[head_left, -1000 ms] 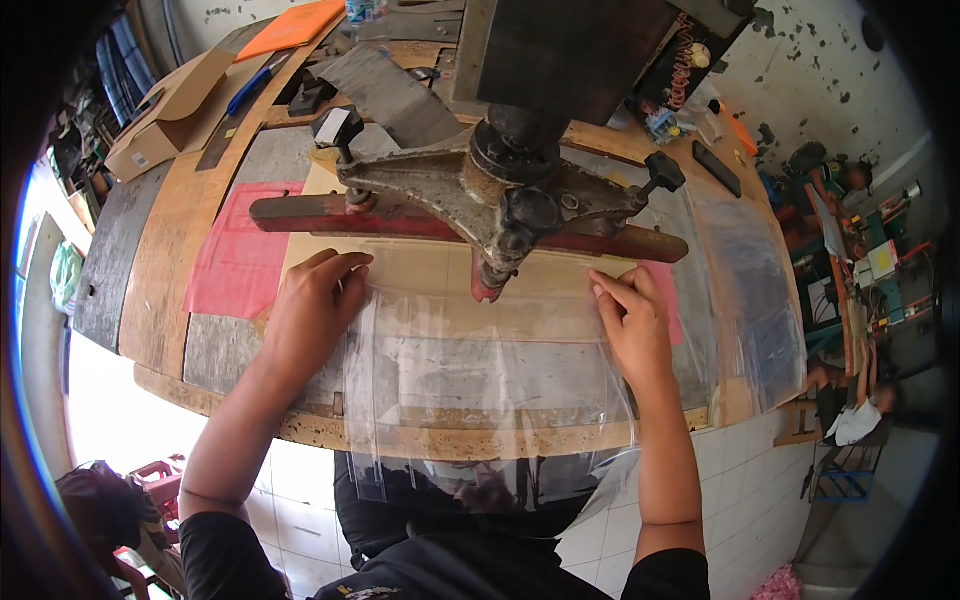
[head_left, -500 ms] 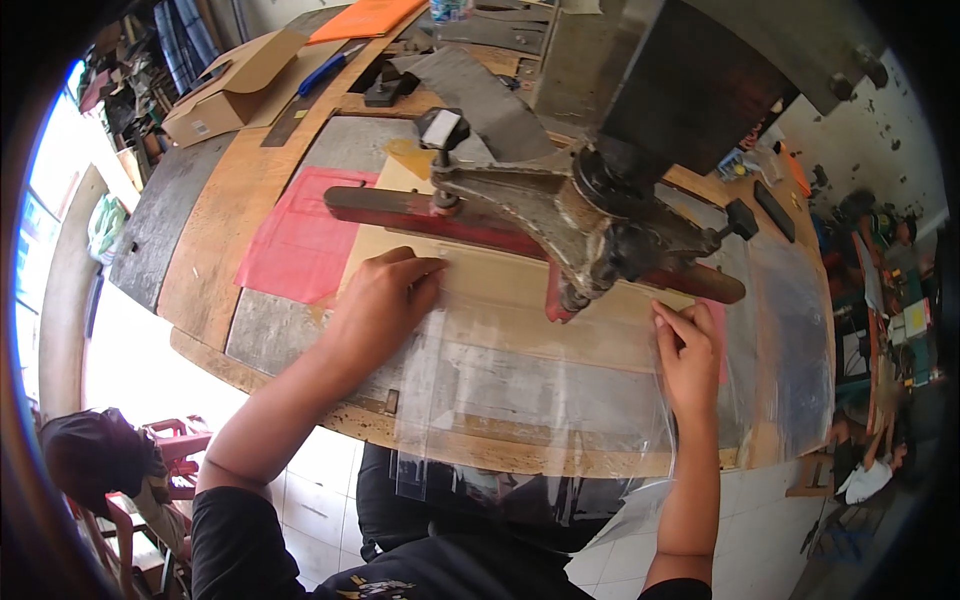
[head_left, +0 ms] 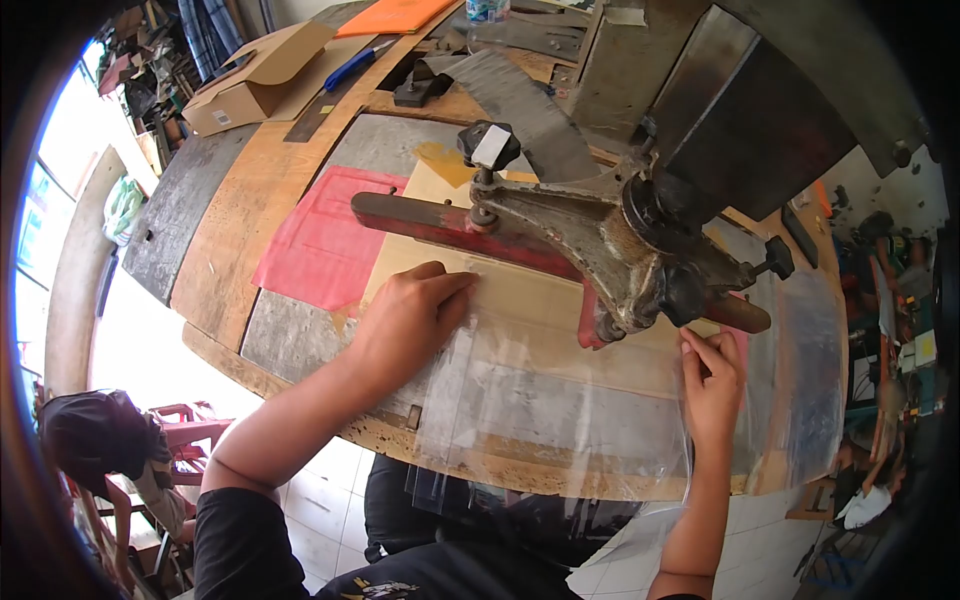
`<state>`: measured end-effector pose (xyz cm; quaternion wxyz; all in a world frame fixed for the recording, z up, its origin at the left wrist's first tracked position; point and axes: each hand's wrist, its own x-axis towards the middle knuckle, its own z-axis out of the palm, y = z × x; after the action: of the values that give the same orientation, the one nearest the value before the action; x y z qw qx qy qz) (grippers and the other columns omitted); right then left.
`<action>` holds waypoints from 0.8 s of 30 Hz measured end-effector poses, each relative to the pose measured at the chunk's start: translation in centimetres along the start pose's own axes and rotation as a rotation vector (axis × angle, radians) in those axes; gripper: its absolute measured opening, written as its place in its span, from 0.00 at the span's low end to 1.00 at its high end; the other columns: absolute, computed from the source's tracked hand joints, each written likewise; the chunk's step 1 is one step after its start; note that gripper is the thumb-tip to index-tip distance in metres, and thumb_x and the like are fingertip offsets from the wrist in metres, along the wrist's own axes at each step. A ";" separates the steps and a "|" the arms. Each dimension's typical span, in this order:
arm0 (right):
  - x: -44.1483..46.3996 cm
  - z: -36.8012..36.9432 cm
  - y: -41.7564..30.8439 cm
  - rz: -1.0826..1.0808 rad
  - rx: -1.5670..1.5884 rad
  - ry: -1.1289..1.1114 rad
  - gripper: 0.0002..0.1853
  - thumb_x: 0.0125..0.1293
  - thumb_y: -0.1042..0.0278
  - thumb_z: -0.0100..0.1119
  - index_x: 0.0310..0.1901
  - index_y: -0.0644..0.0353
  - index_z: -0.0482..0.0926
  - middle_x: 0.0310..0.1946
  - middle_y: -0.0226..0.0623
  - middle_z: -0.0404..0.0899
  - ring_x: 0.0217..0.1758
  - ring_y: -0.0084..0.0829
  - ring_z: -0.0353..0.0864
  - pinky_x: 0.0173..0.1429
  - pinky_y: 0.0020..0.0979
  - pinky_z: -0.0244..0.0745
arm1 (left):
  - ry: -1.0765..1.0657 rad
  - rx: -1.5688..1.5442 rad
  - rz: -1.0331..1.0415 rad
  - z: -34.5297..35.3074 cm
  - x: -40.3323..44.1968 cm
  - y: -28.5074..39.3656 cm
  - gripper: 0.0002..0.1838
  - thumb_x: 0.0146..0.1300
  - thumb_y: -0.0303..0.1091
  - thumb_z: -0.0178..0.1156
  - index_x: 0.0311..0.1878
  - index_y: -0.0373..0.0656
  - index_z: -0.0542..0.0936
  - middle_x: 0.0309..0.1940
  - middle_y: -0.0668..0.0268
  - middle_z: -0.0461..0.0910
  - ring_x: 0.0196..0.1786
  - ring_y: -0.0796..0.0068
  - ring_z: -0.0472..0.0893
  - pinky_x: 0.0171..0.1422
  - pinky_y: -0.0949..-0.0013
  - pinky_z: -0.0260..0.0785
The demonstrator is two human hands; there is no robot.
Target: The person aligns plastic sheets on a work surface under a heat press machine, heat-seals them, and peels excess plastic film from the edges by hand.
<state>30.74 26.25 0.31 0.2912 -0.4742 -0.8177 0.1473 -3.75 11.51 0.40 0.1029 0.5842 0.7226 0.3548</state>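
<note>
Both hands pinch the far corners of a clear plastic sheet, which drapes over the table's near edge. My left hand has its fingers closed on the left corner, and my right hand grips the right one. Beneath the sheet's far part lies a tan board. Just beyond my hands, a long red bar hangs from a metal press head. Pink sheet material shows left of the board, with a small pink part at the right.
A cardboard box, a blue cutter and an orange folder lie at the back left. More clear plastic rests at the table's right side. A person in a dark cap is at the lower left.
The camera view has turned, so the press and table appear farther right. The plastic sheet's far edge stays between my hands, near the red bar.
</note>
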 end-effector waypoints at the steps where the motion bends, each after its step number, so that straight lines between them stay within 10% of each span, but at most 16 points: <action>1: 0.0 0.0 0.0 -0.001 0.009 0.005 0.11 0.74 0.75 0.67 0.55 0.61 0.91 0.35 0.32 0.72 0.33 0.25 0.73 0.39 0.29 0.70 | 0.003 -0.002 0.003 0.0 0.0 0.0 0.12 0.69 0.30 0.66 0.52 0.39 0.89 0.38 0.50 0.85 0.41 0.45 0.86 0.50 0.50 0.79; 24: 0.2 0.0 0.0 -0.040 -0.012 0.002 0.16 0.70 0.80 0.68 0.57 0.58 0.91 0.34 0.36 0.71 0.34 0.31 0.74 0.40 0.34 0.72 | 0.026 -0.042 -0.016 -0.1 -0.1 0.1 0.13 0.70 0.29 0.67 0.54 0.39 0.89 0.35 0.55 0.84 0.33 0.57 0.85 0.42 0.59 0.78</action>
<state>30.67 26.42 0.40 0.2924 -0.4596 -0.8275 0.1362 -3.65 11.39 0.49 0.1083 0.5715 0.7209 0.3767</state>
